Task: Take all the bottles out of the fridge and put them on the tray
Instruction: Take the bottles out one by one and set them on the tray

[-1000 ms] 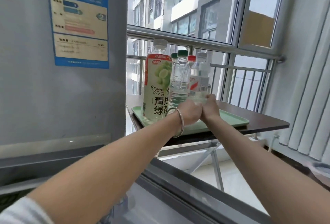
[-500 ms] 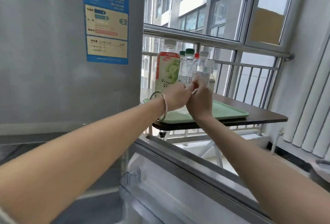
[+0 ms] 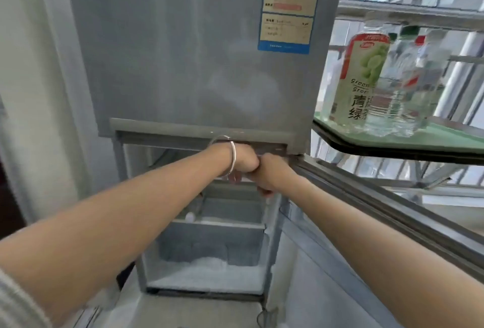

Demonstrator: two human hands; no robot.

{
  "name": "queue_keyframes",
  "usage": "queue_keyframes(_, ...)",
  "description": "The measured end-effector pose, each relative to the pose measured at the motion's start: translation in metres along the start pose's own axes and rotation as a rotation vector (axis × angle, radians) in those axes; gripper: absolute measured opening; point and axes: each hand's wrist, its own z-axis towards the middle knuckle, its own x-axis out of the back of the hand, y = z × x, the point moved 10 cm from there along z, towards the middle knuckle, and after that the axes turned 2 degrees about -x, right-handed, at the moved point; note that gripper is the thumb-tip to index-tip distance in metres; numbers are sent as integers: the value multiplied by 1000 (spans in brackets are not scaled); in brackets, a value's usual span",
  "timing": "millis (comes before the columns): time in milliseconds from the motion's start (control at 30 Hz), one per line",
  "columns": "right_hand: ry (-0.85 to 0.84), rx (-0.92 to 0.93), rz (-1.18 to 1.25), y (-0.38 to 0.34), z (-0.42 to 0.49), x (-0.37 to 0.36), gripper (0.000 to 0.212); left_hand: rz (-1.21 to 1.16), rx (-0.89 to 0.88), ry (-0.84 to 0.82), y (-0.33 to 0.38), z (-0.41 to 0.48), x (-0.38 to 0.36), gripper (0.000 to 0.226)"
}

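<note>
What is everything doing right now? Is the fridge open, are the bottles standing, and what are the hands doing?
Lower fridge door: open, swung to the right.
Upper fridge door: shut.
Freezer drawer: frosty, no bottle showing.
Tea bottle: upright on the tray, capped.
Water bottles: upright beside it, capped.
Tray: on the table, holding the bottles.
Left hand: closed in a fist, touching the right hand.
Right hand: closed in a fist, nothing seen in it.

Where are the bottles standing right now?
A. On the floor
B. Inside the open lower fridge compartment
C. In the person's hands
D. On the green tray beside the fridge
D: the bottles stand together on the green tray, right of the fridge.
</note>
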Motion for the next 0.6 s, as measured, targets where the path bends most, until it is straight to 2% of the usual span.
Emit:
queue_keyframes(100, -137, -26, -18, -7, 20, -67, 25, 82, 56, -90, -48, 15, -34, 31)
queue_keyframes(233, -199, 8, -77, -10, 51, -138, 33, 84, 115, -58, -107, 49, -72, 40)
queue_keyframes(367, -264, -63, -74, 1, 81, -194, 33, 133, 132, -148, -150, 80, -110, 39)
queue_keyframes(600, -273, -161, 0, 21, 120, -252, 67, 110, 251, -100, -225, 138, -160, 42)
